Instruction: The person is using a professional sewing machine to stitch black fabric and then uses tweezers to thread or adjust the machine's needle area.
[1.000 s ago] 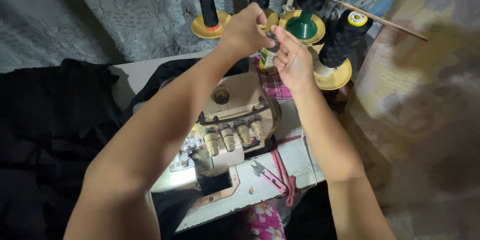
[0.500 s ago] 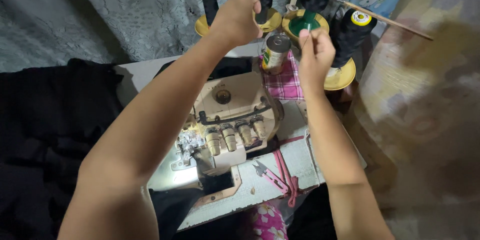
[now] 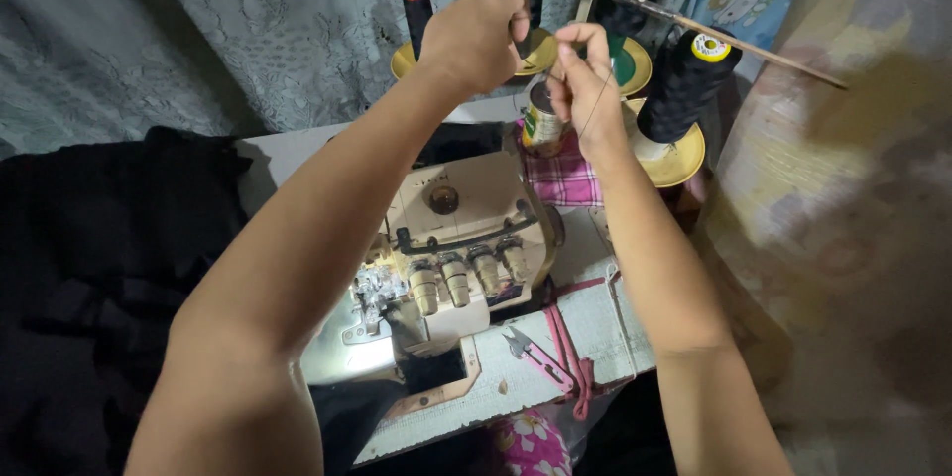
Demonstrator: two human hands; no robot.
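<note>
My left hand [image 3: 476, 40] is raised behind a beige overlock sewing machine [image 3: 456, 248], its fingers closed around a dark thread cone on a yellow stand disc [image 3: 540, 52]. My right hand [image 3: 585, 74] is just beside it, thumb and fingers pinched on a thin dark thread [image 3: 593, 111] that hangs down past the wrist. A small metal can [image 3: 540, 124] stands right below both hands. A black thread cone [image 3: 684, 79] on a yellow disc sits to the right of my right hand.
A metal thread-guide rod [image 3: 684, 22] crosses above the cones. Another cone with an orange top [image 3: 416, 15] stands at the left. Black fabric [image 3: 109, 268] covers the table's left side. Small snips with pink cord [image 3: 540, 352] lie on the machine's white base. A pink checked cloth [image 3: 570, 178] lies behind the machine.
Both hands have risen from near the machine top to the cone stands. The right hand now pinches a thread beside the left hand.
</note>
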